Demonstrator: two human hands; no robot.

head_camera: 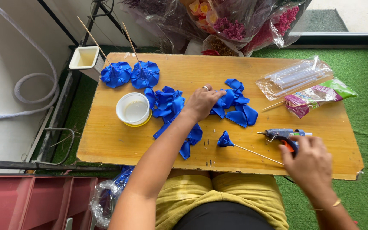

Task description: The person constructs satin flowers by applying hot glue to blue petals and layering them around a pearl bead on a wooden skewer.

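Note:
My left hand (201, 102) reaches over the wooden table (107, 145) and rests on a pile of folded blue ribbon petals (237, 106), fingers closing on one. My right hand (309, 164) holds the handle of a blue glue gun (282, 134) that lies on the table, nozzle pointing left. Between the hands lies a small blue ribbon bud on a thin wooden stick (226, 139). More blue petals (169, 102) are heaped left of my left hand.
Two finished blue ribbon flowers on sticks (128, 74) lie at the far left. A round white and yellow container (133, 110) stands near them. Clear bags of glue sticks (294, 76) and a purple-green packet (316, 97) sit at right. Wrapped flower bouquets (235, 21) lie beyond the table.

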